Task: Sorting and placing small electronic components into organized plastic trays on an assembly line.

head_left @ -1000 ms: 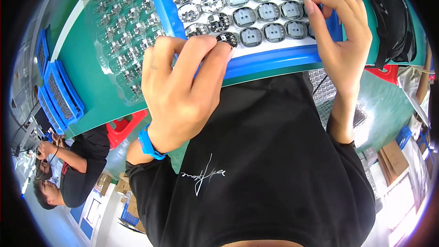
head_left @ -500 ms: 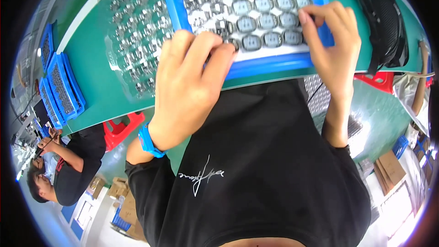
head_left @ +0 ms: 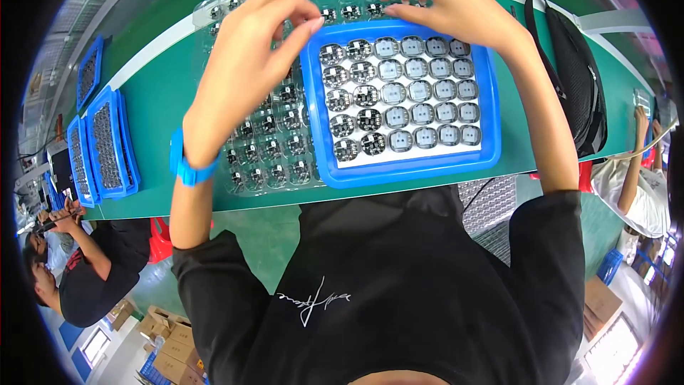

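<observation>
A blue tray [head_left: 407,175] on the bench holds rows of small round-cornered modules on a white sheet. The two left columns show dark circuit boards [head_left: 367,120]; the others show pale grey faces [head_left: 422,114]. Under and behind the tray lies a clear plastic blister tray [head_left: 246,184] with more small circuit boards in its pockets. My left hand [head_left: 256,53] is over the blister tray by the blue tray's far left corner, thumb and index tips together; any part between them is too small to see. Beyond the far rim, my right hand [head_left: 442,0] hovers over the boards, thumb and fingers apart.
Blue trays of parts [head_left: 108,146] are stacked at the left end of the green bench [head_left: 153,135]. A black bag [head_left: 577,78] lies on the right. People sit at both sides, and cardboard boxes [head_left: 174,353] stand on the floor.
Both hands have left the blue tray's near part and moved away from me, to the blister tray at its far side. My view has shifted, so the whole blue tray shows.
</observation>
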`<state>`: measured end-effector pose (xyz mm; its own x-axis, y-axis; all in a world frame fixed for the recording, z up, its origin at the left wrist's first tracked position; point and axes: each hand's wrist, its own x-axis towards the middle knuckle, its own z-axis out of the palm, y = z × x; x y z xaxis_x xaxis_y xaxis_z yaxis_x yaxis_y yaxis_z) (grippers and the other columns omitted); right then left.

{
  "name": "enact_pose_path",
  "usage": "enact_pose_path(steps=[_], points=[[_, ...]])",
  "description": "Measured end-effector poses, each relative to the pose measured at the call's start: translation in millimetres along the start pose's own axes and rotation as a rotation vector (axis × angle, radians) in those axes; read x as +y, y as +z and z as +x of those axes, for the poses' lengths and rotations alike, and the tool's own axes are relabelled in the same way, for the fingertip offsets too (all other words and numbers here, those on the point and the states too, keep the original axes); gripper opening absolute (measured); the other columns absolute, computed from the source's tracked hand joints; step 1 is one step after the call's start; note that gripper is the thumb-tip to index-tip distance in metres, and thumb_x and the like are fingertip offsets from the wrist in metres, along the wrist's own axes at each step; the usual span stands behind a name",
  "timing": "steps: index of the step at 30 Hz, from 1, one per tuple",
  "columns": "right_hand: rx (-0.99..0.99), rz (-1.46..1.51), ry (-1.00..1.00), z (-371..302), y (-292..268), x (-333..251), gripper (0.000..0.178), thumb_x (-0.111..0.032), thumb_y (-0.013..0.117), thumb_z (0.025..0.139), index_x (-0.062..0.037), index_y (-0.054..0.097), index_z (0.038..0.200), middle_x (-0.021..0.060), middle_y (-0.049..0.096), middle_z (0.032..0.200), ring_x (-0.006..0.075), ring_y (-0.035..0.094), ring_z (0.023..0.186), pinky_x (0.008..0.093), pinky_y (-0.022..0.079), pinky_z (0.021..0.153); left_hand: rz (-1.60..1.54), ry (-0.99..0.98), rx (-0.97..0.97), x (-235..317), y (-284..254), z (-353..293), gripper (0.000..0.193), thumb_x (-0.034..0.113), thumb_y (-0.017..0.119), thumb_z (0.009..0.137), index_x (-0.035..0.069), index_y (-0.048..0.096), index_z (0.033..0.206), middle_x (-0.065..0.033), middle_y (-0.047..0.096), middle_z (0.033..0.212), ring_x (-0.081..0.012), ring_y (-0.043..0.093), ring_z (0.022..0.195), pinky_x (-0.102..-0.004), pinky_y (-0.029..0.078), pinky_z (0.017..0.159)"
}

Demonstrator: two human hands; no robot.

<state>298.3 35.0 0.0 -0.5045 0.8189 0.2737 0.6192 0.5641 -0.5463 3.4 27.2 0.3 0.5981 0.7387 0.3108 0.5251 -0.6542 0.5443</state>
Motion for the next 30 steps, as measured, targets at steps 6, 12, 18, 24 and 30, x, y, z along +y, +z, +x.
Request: enact_pose_path(steps=[6,12,18,24,30], points=[[-0.255,-0.164,0.126,27,18,22,0.020,-0.021,0.079,0.089,-0.0010,0.081,0.094,0.0196,0.076,0.093,0.0369,0.075,0.090,0.0469,0.058,0.081,0.126,0.082,-0.169,-46,19,41,0.016,0.012,0.079,0.094,0.002,0.076,0.106,-0.0091,0.065,0.093,-0.0206,0.059,0.074,-0.0349,0.048,0.067],[-0.011,-0.050,0.057,11,-5,-24,0.015,-0.012,0.083,0.086,-0.0017,0.082,0.096,0.0155,0.069,0.085,0.0338,0.069,0.079,0.0417,0.055,0.074,0.108,0.133,-0.230,-43,15,47,0.015,0.011,0.077,0.092,-0.004,0.075,0.094,-0.0196,0.068,0.094,-0.0381,0.070,0.082,-0.0448,0.055,0.075],[0.022,-0.061,0.017,-47,-7,-37,0.012,-0.002,0.082,0.089,-0.0022,0.079,0.101,0.0061,0.062,0.092,0.0195,0.063,0.085,0.0317,0.051,0.078,-0.666,0.899,0.435,-20,55,46,0.010,0.007,0.079,0.092,-0.001,0.075,0.097,-0.0148,0.065,0.093,-0.0342,0.068,0.086,-0.0418,0.055,0.077],[0.057,-0.110,-0.036,-56,-1,-32,0.014,-0.004,0.086,0.084,-0.0019,0.080,0.097,0.0040,0.059,0.093,0.0189,0.061,0.087,0.0331,0.050,0.074,-0.065,0.238,-0.092,22,24,22,0.013,0.009,0.079,0.093,-0.001,0.074,0.099,-0.0121,0.064,0.095,-0.0301,0.066,0.086,-0.0396,0.054,0.077],[0.531,0.097,-0.854,-35,24,14,0.014,-0.005,0.087,0.082,-0.0041,0.083,0.095,0.0088,0.064,0.089,0.0277,0.063,0.085,0.0374,0.052,0.074,-0.026,0.285,-0.097,18,39,20,0.012,0.007,0.080,0.091,0.000,0.074,0.098,-0.0107,0.063,0.094,-0.0305,0.067,0.088,-0.0403,0.053,0.078]])
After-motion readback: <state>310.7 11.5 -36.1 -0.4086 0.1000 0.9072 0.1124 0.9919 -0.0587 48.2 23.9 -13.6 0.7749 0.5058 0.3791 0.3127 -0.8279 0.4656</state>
